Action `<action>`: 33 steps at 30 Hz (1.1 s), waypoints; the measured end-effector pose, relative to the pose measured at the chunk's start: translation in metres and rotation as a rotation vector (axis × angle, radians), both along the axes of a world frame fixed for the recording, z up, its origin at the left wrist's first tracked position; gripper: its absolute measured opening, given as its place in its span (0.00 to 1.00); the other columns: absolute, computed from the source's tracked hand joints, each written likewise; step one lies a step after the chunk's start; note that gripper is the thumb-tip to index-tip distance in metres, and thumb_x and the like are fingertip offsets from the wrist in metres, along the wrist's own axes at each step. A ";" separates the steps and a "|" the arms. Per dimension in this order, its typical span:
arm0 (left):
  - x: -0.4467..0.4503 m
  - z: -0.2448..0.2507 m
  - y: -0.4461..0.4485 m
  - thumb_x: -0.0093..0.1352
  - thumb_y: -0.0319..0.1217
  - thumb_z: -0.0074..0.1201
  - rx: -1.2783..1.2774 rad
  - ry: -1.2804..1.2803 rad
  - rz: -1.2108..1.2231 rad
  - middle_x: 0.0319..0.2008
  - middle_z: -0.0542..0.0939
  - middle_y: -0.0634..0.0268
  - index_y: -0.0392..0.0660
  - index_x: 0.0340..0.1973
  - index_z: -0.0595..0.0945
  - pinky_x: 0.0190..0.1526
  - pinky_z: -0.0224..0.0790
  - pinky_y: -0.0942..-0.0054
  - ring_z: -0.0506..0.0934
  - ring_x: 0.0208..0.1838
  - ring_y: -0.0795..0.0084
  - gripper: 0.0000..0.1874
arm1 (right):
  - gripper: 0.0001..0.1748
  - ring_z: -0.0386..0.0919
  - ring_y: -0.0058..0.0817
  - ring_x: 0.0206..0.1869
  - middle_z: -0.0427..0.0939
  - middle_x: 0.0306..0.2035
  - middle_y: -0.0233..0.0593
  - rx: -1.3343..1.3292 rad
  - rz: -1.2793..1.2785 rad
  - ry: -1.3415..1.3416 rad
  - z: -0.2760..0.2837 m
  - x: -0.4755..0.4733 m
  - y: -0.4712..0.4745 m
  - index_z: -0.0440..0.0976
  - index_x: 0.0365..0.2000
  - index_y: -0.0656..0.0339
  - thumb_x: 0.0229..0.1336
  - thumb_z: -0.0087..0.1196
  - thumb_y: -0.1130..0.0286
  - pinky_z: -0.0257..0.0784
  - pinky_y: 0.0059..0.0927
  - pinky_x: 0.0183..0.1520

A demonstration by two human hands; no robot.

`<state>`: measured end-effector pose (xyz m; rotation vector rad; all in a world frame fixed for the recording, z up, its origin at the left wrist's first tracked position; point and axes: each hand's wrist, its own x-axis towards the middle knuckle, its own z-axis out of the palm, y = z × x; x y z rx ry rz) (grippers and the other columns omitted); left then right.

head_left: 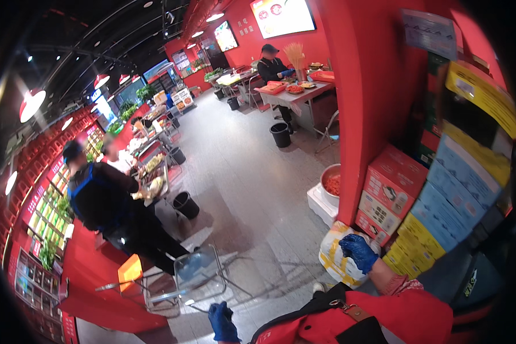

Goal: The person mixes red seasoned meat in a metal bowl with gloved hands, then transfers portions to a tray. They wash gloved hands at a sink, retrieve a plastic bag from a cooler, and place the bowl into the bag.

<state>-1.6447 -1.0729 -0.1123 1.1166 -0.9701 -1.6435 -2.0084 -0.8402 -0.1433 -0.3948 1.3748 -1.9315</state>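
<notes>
My right hand, in a blue disposable glove, hangs with bent fingers in front of a white bundle bound with yellow tape. Nothing shows in its fingers, though its palm side is hidden and contact with the bundle is unclear. Low in the picture, my left hand wears the same kind of glove. Its fingers are curled in with no object visible. Just beyond it stands a metal-framed folding chair with a clear seat or back. My red apron fills the lower right.
Stacked cartons line the right side behind a red pillar. A pot of red food sits by the pillar. Black buckets stand along the aisle floor. One co-worker stands left; others work at tables.
</notes>
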 end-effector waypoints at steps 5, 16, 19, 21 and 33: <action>-0.038 0.001 -0.062 0.59 0.26 0.49 -0.064 -0.058 0.155 0.11 0.60 0.75 0.53 0.18 0.65 0.16 0.48 0.84 0.58 0.13 0.83 0.12 | 0.09 0.67 0.18 0.20 0.66 0.19 0.29 0.057 0.178 0.056 0.024 -0.074 -0.136 0.67 0.23 0.58 0.52 0.55 0.69 0.63 0.19 0.25; -0.105 -0.058 -0.227 0.59 0.29 0.48 -0.055 -0.113 0.293 0.12 0.58 0.76 0.53 0.19 0.63 0.14 0.48 0.82 0.57 0.12 0.83 0.11 | 0.13 0.61 0.11 0.21 0.63 0.19 0.21 0.126 0.436 0.109 0.030 -0.132 -0.375 0.64 0.18 0.51 0.50 0.58 0.68 0.57 0.18 0.23; -0.141 -0.075 -0.305 0.61 0.32 0.49 -0.021 -0.041 0.323 0.15 0.64 0.78 0.52 0.26 0.71 0.17 0.51 0.83 0.60 0.15 0.85 0.03 | 0.13 0.60 0.11 0.21 0.62 0.19 0.21 0.216 0.348 0.096 0.035 -0.171 -0.416 0.64 0.18 0.51 0.50 0.58 0.67 0.56 0.19 0.22; -0.187 -0.077 -0.352 0.64 0.32 0.49 -0.364 -0.198 0.351 0.16 0.67 0.74 0.47 0.29 0.75 0.21 0.55 0.82 0.66 0.21 0.82 0.04 | 0.14 0.59 0.12 0.20 0.61 0.18 0.21 0.221 0.202 0.130 0.043 -0.200 -0.437 0.63 0.18 0.51 0.51 0.58 0.66 0.56 0.19 0.21; -0.505 -0.018 -0.537 0.65 0.34 0.49 -0.189 -0.002 -0.341 0.11 0.59 0.75 0.54 0.19 0.66 0.16 0.47 0.80 0.57 0.13 0.83 0.13 | 0.18 0.53 0.12 0.13 0.56 0.12 0.20 0.161 -0.160 -0.147 0.026 -0.355 -0.477 0.58 0.15 0.48 0.56 0.53 0.67 0.47 0.18 0.17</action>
